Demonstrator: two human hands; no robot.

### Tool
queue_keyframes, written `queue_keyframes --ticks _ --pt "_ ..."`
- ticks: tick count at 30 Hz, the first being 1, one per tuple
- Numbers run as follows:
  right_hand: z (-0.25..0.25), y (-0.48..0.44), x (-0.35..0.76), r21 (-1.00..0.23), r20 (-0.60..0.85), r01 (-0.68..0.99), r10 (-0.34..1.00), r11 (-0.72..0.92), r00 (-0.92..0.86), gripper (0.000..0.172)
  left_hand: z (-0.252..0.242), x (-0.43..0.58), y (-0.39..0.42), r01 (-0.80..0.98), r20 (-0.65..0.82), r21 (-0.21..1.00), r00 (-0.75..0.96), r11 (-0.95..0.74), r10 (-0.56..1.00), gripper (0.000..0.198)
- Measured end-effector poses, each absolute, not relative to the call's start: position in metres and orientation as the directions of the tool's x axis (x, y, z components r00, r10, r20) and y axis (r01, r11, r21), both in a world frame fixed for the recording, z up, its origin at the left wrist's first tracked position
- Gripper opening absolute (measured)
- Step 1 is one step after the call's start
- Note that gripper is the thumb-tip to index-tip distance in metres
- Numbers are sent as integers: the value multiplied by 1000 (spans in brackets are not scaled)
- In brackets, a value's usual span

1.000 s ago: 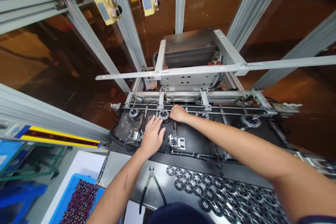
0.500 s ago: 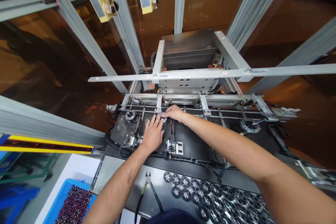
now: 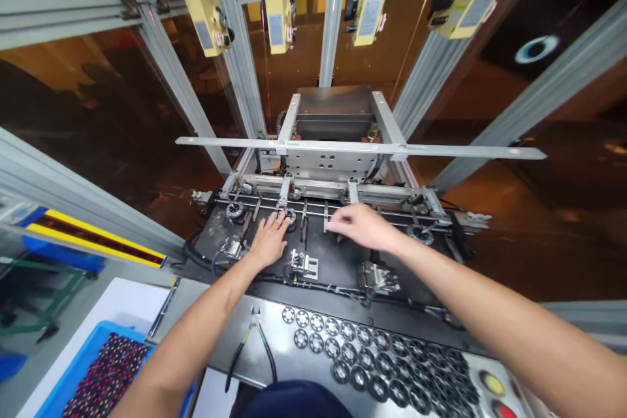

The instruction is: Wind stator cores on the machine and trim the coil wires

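My left hand lies fairly flat with its fingers stretched forward, fingertips at the near left side of a round metal part on the black machine bed. To its right, my right hand hovers over the bed with thumb and fingers drawn together. Whatever may be between those fingers is too small to make out. A second round part is fixed farther left, and another shows partly behind my right forearm. Small metal clamp blocks stand in front of the round parts.
Nearer me, rows of round stator-like parts lie on the metal ledge beside open cutting pliers. A blue tray of small dark pieces stands at lower left. Coloured buttons sit lower right. A horizontal metal bar spans above the bed.
My right hand has left the round part beside my left hand and moved right. My left hand remains at that part. The view has shifted, showing more of the yellow units above.
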State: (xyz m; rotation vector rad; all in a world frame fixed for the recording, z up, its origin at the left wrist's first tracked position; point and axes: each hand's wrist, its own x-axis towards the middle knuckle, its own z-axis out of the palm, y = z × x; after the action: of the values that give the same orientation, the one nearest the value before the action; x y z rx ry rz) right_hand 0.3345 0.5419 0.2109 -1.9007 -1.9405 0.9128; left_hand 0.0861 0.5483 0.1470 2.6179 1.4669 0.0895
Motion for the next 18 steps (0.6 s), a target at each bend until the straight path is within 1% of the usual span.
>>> queue_keyframes --ticks 3,6,10,13,16,18 --pt "216 523 387 -505 -194 851 980 -146 54 24 149 87 549 845 13 172 513 -507 859 54" --pt "196 525 404 -461 -244 866 966 -196 89 26 158 90 549 856 61 180 483 -486 874 46" --pt "157 530 391 -464 -347 857 936 -224 57 25 182 99 538 860 145 188 453 -474 880 39" --pt "143 529 392 -489 -381 837 924 -244 47 24 198 111 516 838 209 207 466 -505 860 39" --pt "141 532 405 -521 -397 814 917 -255 33 25 203 130 491 767 294 280 504 -578 812 36" --pt "142 541 413 -530 -411 805 911 -268 33 25 198 148 479 718 298 330 537 -613 789 34"
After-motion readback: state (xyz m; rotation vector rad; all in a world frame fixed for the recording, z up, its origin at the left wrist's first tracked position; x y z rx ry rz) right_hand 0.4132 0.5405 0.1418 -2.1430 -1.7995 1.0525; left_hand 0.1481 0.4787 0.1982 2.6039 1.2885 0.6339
